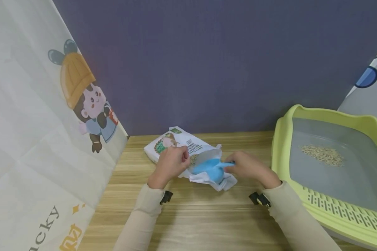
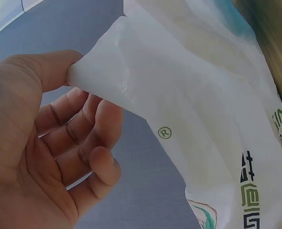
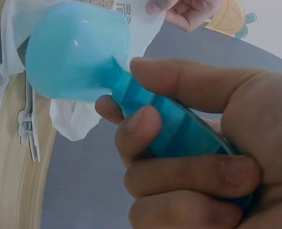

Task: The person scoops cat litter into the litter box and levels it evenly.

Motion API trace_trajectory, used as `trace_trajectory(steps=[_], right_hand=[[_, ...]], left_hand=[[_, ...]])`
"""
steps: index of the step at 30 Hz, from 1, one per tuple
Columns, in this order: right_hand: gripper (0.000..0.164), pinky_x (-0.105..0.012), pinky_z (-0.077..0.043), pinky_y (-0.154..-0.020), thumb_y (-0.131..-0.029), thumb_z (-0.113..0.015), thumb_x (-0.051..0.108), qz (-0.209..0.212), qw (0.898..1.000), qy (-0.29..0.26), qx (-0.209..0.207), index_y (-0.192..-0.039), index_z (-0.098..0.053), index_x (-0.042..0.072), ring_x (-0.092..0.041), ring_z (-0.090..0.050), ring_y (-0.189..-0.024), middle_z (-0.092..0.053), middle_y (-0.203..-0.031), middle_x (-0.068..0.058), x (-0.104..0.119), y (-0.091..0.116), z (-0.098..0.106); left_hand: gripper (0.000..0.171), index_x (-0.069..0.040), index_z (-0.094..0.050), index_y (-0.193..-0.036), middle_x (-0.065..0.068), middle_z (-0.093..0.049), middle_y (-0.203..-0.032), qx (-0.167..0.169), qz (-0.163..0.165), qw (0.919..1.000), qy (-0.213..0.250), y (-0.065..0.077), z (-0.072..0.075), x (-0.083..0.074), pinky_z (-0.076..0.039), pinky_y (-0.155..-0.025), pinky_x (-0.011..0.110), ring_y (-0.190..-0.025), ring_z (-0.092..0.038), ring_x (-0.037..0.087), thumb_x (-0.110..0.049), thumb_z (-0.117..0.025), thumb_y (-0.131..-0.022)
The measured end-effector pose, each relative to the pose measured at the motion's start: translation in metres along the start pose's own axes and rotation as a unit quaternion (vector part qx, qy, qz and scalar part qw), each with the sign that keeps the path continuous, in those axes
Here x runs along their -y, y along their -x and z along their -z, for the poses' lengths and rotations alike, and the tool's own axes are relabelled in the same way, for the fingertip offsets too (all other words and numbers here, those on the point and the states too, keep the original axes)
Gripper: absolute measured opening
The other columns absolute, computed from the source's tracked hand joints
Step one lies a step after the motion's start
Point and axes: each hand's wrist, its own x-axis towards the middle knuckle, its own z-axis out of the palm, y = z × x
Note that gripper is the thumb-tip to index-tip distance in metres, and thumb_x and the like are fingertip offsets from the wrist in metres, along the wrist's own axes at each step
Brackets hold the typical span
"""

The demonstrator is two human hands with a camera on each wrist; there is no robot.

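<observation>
A white printed bag [image 1: 188, 137] of tan pellets [image 1: 193, 159] lies on the wooden table with its mouth spread open. My left hand [image 1: 172, 161] pinches the bag's edge between thumb and forefinger, and the left wrist view shows the white film [image 2: 107, 67] drawn out to a corner there. With my right hand [image 1: 247, 166] I grip the ribbed handle of a blue scoop [image 1: 211, 168]. Its bowl [image 3: 79, 52] lies at the bag's mouth, the front part inside. Fingers wrap round the handle in the right wrist view, the thumb along its top.
To the right stands a yellow-green litter box [image 1: 282, 153] with a grey inside and a slotted front ledge. A small heap of pellets [image 1: 323, 155] lies on its floor. Behind the table [image 1: 207, 223] rises a dark blue wall [image 1: 204, 62]; a printed white sheet [image 1: 28, 115] hangs at left.
</observation>
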Motion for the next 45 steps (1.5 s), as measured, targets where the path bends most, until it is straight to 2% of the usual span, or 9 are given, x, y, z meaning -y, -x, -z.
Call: trace_trajectory(steps=[3, 6, 12, 17, 25, 32, 36, 39, 45], right_hand=[[0.040, -0.025, -0.029, -0.055, -0.092, -0.070, 0.014, 0.004, 1.000, -0.004, 0.011, -0.062, -0.045, 0.019, -0.009, -0.032, -0.055, -0.032, -0.060, 0.008, 0.000, -0.006, 0.000], [0.044, -0.025, -0.028, -0.056, -0.092, -0.069, 0.013, 0.005, 1.000, -0.008, 0.025, -0.062, -0.038, 0.020, -0.009, -0.029, -0.055, -0.029, -0.060, 0.007, -0.001, -0.012, -0.002], [0.045, -0.025, -0.026, -0.053, -0.090, -0.069, 0.012, -0.006, 0.999, -0.016, 0.037, -0.059, -0.037, 0.020, -0.009, -0.027, -0.053, -0.028, -0.058, 0.007, 0.004, -0.023, -0.006], [0.045, -0.024, -0.025, -0.051, -0.087, -0.068, 0.010, 0.004, 1.000, -0.008, 0.023, -0.058, -0.036, 0.020, -0.008, -0.026, -0.052, -0.027, -0.056, 0.008, 0.008, -0.031, -0.012], [0.049, -0.024, -0.027, -0.052, -0.088, -0.069, 0.011, -0.004, 1.000, 0.000, 0.007, -0.057, -0.033, 0.019, -0.008, -0.027, -0.051, -0.026, -0.055, 0.008, 0.012, -0.041, -0.025], [0.046, -0.024, -0.030, -0.052, -0.089, -0.070, 0.012, -0.011, 1.000, 0.002, -0.018, -0.056, -0.040, 0.019, -0.009, -0.033, -0.050, -0.031, -0.054, 0.007, 0.015, -0.046, -0.037], [0.039, -0.023, -0.033, -0.050, -0.091, -0.071, 0.013, -0.026, 0.999, -0.009, -0.028, -0.058, -0.051, 0.016, -0.009, -0.040, -0.049, -0.038, -0.054, 0.005, 0.016, -0.048, -0.043], [0.032, -0.023, -0.033, -0.050, -0.093, -0.071, 0.013, -0.022, 0.999, -0.010, -0.036, -0.063, -0.058, 0.012, -0.009, -0.040, -0.049, -0.042, -0.055, 0.005, 0.017, -0.050, -0.047], [0.032, -0.023, -0.030, -0.051, -0.092, -0.071, 0.012, -0.011, 0.998, -0.004, -0.055, -0.063, -0.059, 0.012, -0.009, -0.038, -0.050, -0.038, -0.055, 0.005, 0.016, -0.051, -0.052]], left_hand=[[0.018, -0.021, -0.059, -0.071, -0.011, -0.051, -0.056, 0.003, 0.001, 1.0000, 0.002, 0.000, 0.000, 0.000, -0.037, -0.049, 0.023, -0.049, -0.044, 0.003, -0.012, -0.066, -0.085], [0.018, -0.020, -0.059, -0.071, -0.011, -0.051, -0.056, 0.007, 0.003, 1.0000, 0.003, 0.000, 0.000, 0.000, -0.037, -0.049, 0.023, -0.049, -0.044, 0.004, -0.012, -0.066, -0.086], [0.019, -0.020, -0.058, -0.071, -0.011, -0.050, -0.055, 0.010, 0.003, 0.9999, 0.006, 0.001, -0.001, 0.000, -0.036, -0.049, 0.023, -0.049, -0.044, 0.004, -0.011, -0.067, -0.085], [0.019, -0.021, -0.058, -0.070, -0.011, -0.050, -0.055, 0.009, 0.004, 0.9999, 0.012, 0.001, -0.002, 0.001, -0.036, -0.048, 0.023, -0.049, -0.043, 0.005, -0.011, -0.068, -0.084], [0.018, -0.021, -0.059, -0.070, -0.011, -0.052, -0.057, 0.003, 0.005, 0.9999, 0.012, 0.001, -0.004, 0.002, -0.038, -0.049, 0.024, -0.051, -0.045, 0.004, -0.011, -0.067, -0.082], [0.018, -0.021, -0.059, -0.071, -0.010, -0.054, -0.058, 0.008, 0.010, 0.9997, 0.022, 0.001, -0.003, 0.003, -0.038, -0.049, 0.023, -0.050, -0.045, 0.004, -0.011, -0.068, -0.085], [0.018, -0.021, -0.060, -0.072, -0.010, -0.055, -0.059, 0.005, 0.008, 0.9997, 0.021, 0.000, -0.002, 0.003, -0.039, -0.050, 0.023, -0.051, -0.046, 0.003, -0.012, -0.068, -0.085], [0.018, -0.021, -0.059, -0.072, -0.010, -0.055, -0.058, 0.002, 0.007, 0.9998, 0.021, -0.001, -0.003, 0.003, -0.040, -0.051, 0.024, -0.051, -0.047, 0.003, -0.012, -0.068, -0.085], [0.019, -0.021, -0.059, -0.071, -0.010, -0.054, -0.057, 0.002, 0.010, 0.9996, 0.025, -0.001, -0.003, 0.003, -0.040, -0.051, 0.024, -0.050, -0.046, 0.003, -0.011, -0.068, -0.084]])
